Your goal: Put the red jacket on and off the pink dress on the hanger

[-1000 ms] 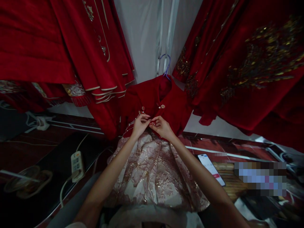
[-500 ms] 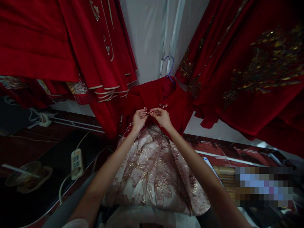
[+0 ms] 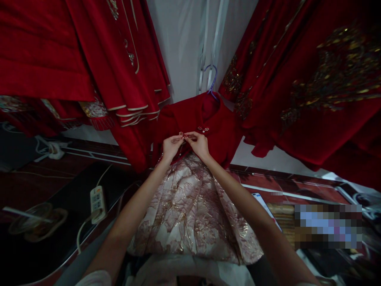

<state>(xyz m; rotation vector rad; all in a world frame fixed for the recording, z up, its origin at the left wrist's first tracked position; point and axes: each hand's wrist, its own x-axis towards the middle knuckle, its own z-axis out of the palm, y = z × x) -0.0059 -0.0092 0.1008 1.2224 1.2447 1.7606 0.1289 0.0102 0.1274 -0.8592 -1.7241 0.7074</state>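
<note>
A red jacket (image 3: 190, 113) hangs from a purple hanger (image 3: 212, 79), above a pale skirt (image 3: 193, 206) with pink and gold raised pattern. At the jacket's front, my left hand (image 3: 172, 146) pinches one side of a small beaded fastener (image 3: 181, 134), fingertips pressed together. Meeting it from the other side, my right hand (image 3: 198, 143) is closed on the same fastener, its fingertips touching or nearly touching the left ones. Part of the fastener is hidden by my fingers. Another beaded fastener (image 3: 204, 130) sits higher on the jacket. A thin strand dangles below my left fingertips.
Red garments (image 3: 113, 59) hang at left, and sequined red garments (image 3: 327, 87) at right. On the black tabletop (image 3: 68, 198) lie a power strip (image 3: 97, 204) and a plastic cup with a straw (image 3: 32, 218). A phone (image 3: 264, 206) lies at right.
My hands have drawn closer together at the fastener, and the right fingers have moved left against the left ones. A dangling strand now shows below. The view has shifted slightly.
</note>
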